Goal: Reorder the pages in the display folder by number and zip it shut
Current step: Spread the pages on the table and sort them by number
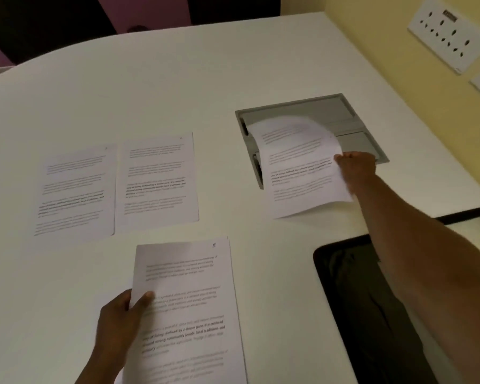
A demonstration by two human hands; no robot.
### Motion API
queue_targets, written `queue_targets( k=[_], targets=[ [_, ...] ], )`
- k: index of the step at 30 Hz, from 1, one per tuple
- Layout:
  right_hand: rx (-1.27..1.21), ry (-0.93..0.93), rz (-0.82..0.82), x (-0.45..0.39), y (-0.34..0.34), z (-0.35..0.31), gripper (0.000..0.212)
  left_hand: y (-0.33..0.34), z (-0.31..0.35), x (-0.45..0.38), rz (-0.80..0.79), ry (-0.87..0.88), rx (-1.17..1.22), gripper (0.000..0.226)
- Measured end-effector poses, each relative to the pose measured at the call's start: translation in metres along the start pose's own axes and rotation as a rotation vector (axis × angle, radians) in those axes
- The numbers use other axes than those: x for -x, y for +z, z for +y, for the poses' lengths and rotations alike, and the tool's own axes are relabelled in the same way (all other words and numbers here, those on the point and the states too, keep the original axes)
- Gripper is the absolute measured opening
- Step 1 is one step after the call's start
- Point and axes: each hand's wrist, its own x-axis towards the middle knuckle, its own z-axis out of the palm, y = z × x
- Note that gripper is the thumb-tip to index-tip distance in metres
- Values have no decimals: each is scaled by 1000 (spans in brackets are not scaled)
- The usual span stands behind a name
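There, curled page (302, 164) in right grip (356, 167)

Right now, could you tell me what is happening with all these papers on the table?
A person is sorting printed pages on a white table. The left hand holds a stack whose top page is marked 5. The right hand grips a curling sheet by its edge, over the table's grey cable hatch. Two more pages lie side by side farther left. A black folder sits at the right.

White pages (157, 176) with grey-black print lie on a white table (150, 79); wall (385, 51) yellow.
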Motion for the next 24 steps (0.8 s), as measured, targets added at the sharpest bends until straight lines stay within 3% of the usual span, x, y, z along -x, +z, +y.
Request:
queue_targets(
  k=[11, 17, 24],
  targets=[
    [309, -42, -36, -107, 23, -6, 39, 14, 4, -12, 75, -52, -104, 17],
    [349, 49, 41, -111, 22, 2, 73, 21, 9, -10, 64, -17, -56, 14],
    [460, -116, 190, -54, 29, 13, 56, 15, -2, -6, 54, -7, 3, 16]
  ],
)
